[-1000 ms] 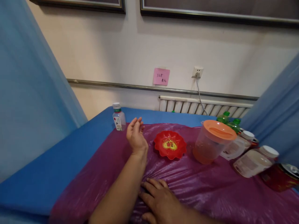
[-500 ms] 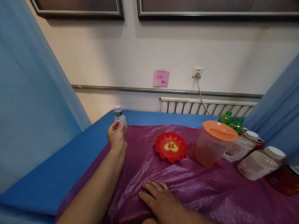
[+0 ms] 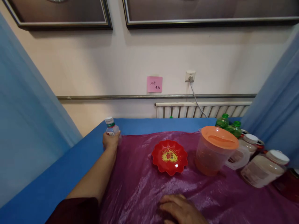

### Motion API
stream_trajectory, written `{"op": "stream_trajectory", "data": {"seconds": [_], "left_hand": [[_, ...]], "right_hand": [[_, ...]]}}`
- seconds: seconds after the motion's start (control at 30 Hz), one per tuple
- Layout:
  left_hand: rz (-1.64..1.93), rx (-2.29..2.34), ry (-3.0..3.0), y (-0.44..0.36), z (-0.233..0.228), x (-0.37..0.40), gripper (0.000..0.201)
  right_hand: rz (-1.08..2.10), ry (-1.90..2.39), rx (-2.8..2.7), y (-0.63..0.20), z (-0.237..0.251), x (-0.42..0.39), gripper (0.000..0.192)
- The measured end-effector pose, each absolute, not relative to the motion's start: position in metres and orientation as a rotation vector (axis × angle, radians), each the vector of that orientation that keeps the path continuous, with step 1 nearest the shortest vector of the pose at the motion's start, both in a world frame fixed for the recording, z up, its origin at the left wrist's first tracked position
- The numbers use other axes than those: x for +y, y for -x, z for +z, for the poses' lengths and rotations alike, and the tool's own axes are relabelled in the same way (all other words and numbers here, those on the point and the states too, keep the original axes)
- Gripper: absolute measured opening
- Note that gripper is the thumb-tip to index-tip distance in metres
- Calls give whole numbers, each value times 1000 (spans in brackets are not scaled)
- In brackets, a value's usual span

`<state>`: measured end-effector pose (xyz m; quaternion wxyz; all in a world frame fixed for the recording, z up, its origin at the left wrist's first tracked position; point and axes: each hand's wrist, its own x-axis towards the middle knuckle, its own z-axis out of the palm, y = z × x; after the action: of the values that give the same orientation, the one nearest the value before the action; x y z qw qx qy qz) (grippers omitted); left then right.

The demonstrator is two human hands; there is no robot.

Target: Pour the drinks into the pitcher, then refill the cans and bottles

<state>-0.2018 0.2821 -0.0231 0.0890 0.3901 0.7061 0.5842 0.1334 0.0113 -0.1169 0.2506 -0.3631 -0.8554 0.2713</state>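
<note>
Small clear plastic bottle at about 10 o'clock on the table, standing at the far left corner where the purple plastic sheet meets the blue table cover. White screw cap, green band under it, see-through body; label mostly hidden by the hand. Long axis vertical, cap pointing straight up, bottle upright.

Left hand reaches out along the sheet's left edge, fingers curled round the lower half of the bottle, thumb and fingertips closed against its sides. Only neck and cap show above the grip.

Right hand at 6 o'clock, lying palm down on the purple sheet, fingers loosely together and flat, holding nothing.

Red scalloped dish near centre, well apart from the bottle, toward 3 o'clock of it. Orange-lidded pitcher just beside the dish at its 3 o'clock, orange liquid in the lower part. Two white-capped jars lie tilted beyond the pitcher at the right edge; two green bottles behind them at 1 o'clock.
</note>
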Motion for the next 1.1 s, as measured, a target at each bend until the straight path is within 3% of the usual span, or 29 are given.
{"op": "stream_trajectory", "data": {"seconds": [0.23,0.4,0.5,0.67,0.9,1.1], "left_hand": [[1892,1993,-1202,144,-7,254,49],[1902,1332,-1449,56,19,191,57],[1788,1232,-1687,29,20,155,65],[1750,1403,-2358,35,-11,135,57],[1774,1367,-2642,49,-39,145,50],[1737,1349,-2660,55,-39,145,40]], "right_hand": [[818,996,-2055,-132,-103,11,35],[810,850,-2051,-121,-90,4,28],[748,868,-1988,-128,-81,0,28],[603,1064,-1650,-153,-56,14,29],[561,1155,-1303,-167,-35,63,51],[629,1181,-1433,-169,-33,79,30]]}}
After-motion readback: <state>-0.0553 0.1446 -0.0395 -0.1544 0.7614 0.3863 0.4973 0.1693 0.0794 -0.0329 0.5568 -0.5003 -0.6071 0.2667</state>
